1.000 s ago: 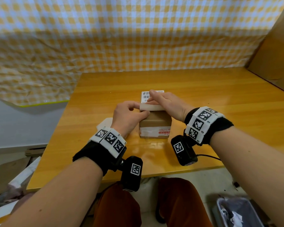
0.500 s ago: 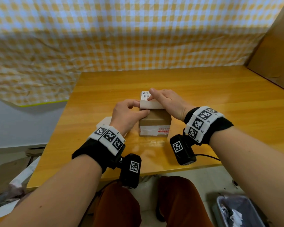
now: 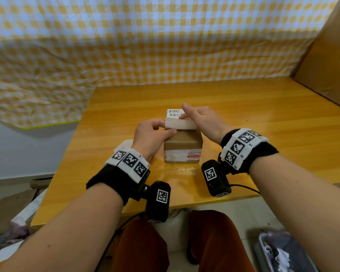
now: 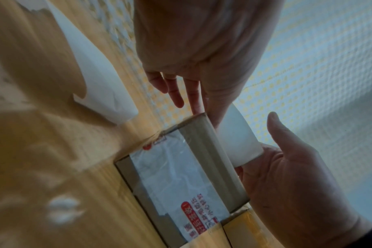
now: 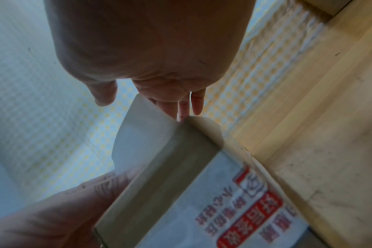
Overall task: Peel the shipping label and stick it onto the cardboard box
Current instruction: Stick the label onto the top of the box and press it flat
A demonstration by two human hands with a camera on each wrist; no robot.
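A small brown cardboard box (image 3: 183, 143) with a taped front stands in the middle of the wooden table (image 3: 243, 107). The white shipping label (image 3: 180, 124) lies over its top. The barcode end is flat at the far side, and the near end curls up off the box. My left hand (image 3: 165, 128) pinches the raised near-left corner between thumb and forefinger. My right hand (image 3: 186, 114) lays straight fingers on the label, thumb sticking up. The left wrist view shows the curled label (image 4: 238, 134) above the box (image 4: 181, 167), and the right wrist view shows the label (image 5: 142, 134) too.
A peeled white backing sheet (image 3: 126, 144) lies on the table left of my left wrist, also seen as backing sheet (image 4: 100, 83). A checked cloth (image 3: 145, 46) hangs behind. A big cardboard panel (image 3: 332, 65) leans at the right. A bin (image 3: 283, 252) sits on the floor.
The near end of the label stands a little higher off the box, and more of the barcode end shows. Both hands stay on the label.
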